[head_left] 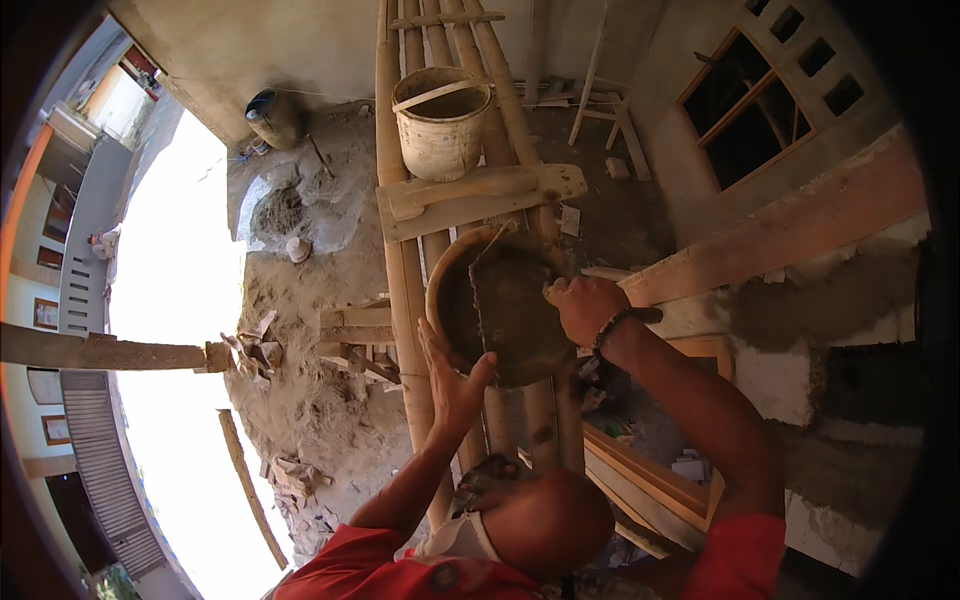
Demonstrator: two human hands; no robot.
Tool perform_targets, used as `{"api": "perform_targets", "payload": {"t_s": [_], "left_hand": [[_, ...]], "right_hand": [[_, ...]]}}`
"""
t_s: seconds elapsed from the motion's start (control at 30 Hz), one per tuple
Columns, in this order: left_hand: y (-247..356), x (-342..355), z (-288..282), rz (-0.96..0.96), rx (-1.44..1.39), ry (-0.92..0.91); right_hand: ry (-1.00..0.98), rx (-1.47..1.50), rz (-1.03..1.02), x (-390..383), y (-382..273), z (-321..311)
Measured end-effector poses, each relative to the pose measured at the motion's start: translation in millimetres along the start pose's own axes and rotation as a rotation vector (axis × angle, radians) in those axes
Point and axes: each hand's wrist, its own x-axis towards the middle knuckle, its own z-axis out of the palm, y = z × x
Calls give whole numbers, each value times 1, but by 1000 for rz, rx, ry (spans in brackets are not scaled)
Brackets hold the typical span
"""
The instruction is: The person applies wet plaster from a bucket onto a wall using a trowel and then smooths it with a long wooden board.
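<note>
A round basin-like bucket (pixel 437 290) of wet grey mortar (pixel 520 320) stands on bamboo poles in front of me. My left hand (pixel 458 388) is at its near left rim, thumb over the edge and fingers along the outside. A wire-like handle crusted with mortar crosses the opening. Over the right rim, my right hand (pixel 588 312) is closed round a trowel (pixel 649 315); its dark handle end sticks out by my wrist, and the blade is hard to make out against the mortar. A dark bracelet circles that wrist.
Beyond a wooden crosspiece (pixel 480 200), a pale mortar-stained bucket (pixel 440 135) sits on the bamboo poles (pixel 400 280). To my right runs a partly mortared wall (pixel 800 310). Below on the left lie sand (pixel 310 400), a wooden trestle (pixel 355 330) and a drum (pixel 275 120).
</note>
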Motion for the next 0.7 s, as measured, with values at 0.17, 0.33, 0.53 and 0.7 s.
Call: {"api": "perform_targets", "payload": {"t_s": [0.17, 0.33, 0.53, 0.7], "left_hand": [[-38, 17, 10, -27, -54, 105], [-57, 14, 9, -186, -271, 72], [-60, 17, 11, -116, -420, 52], [-59, 17, 10, -158, -456, 51]], "right_hand": [[-136, 295, 106, 15, -4, 13], [-151, 347, 162, -11, -22, 11], [-94, 266, 78, -50, -37, 0], [112, -106, -67, -92, -41, -1]]}}
